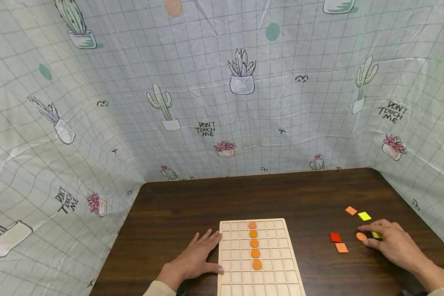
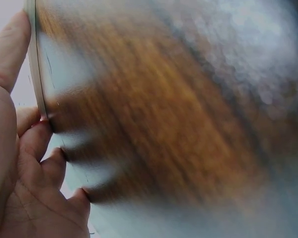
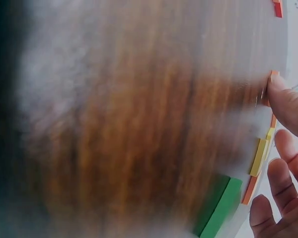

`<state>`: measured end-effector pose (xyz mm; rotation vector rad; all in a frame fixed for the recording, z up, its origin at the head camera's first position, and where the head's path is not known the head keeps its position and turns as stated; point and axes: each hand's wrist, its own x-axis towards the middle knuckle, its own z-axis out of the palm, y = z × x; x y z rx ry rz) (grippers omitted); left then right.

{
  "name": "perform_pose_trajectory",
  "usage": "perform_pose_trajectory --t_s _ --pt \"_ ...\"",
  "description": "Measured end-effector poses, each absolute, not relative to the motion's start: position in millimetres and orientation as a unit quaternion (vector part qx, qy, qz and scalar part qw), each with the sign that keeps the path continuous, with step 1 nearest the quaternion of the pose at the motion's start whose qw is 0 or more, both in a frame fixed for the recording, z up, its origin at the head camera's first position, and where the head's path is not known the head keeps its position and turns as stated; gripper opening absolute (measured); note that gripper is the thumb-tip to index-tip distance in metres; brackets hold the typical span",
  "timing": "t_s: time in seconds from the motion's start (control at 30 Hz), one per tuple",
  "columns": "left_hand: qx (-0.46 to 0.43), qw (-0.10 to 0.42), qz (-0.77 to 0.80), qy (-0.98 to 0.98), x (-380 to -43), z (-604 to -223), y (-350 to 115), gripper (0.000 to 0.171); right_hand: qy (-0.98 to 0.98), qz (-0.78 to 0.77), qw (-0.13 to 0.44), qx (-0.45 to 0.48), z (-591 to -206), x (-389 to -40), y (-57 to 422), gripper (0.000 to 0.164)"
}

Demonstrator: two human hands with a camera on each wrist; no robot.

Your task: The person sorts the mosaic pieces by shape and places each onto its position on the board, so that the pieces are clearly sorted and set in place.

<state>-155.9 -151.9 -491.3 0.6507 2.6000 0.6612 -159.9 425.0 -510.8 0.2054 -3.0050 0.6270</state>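
A pale wooden grid board [image 1: 238, 277] lies on the table, with a column of several orange discs [image 1: 254, 243] in its cells. My left hand [image 1: 196, 258] rests at the board's left edge, fingers spread and the thumb tip on the rim. The left wrist view shows that thumb [image 2: 12, 54] against the board's thin side. Off to the right, my right hand [image 1: 397, 242] has its thumb and forefinger at opposite sides of an orange disc [image 1: 361, 236], pinching it at the tabletop. In the right wrist view the thumb [image 3: 288, 101] meets an orange piece's edge [image 3: 274, 74].
Around the right hand lie a red square [image 1: 335, 237], orange squares [image 1: 341, 248], a yellow square [image 1: 364, 216] and a yellow-green piece [image 1: 376, 235] partly under the fingers. A green block [image 3: 222, 208] shows in the right wrist view. Patterned cloth [image 1: 225, 102] hangs behind the dark table [image 1: 177, 205].
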Motion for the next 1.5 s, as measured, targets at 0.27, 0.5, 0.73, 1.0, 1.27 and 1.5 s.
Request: perform_pose_trajectory --t_s 0.27,0.5,0.73,1.0,1.27,1.5 --pt "0.233 0.189 0.233 0.925 -156 -492 -152 0.098 -0.975 0.207 0.027 0.073 -511 -162 426 0.035" --pt "0.235 0.186 0.233 0.925 -156 -491 -153 0.099 -0.975 0.206 0.031 0.077 -512 -162 425 0.025" --pt "0.235 0.186 0.236 0.924 -155 -490 -153 0.099 -0.976 0.198 0.043 0.082 -511 -164 421 0.021" --pt "0.238 0.185 0.235 0.924 -155 -490 -153 0.098 -0.976 0.188 0.060 0.093 -513 -165 417 0.019" --pt "0.239 0.185 0.232 0.925 -155 -491 -153 0.098 -0.973 0.195 0.074 0.100 -511 -166 407 0.020" --pt "0.238 0.186 0.239 0.923 -155 -491 -154 0.098 -0.970 0.229 0.042 0.066 -501 -167 397 0.031"
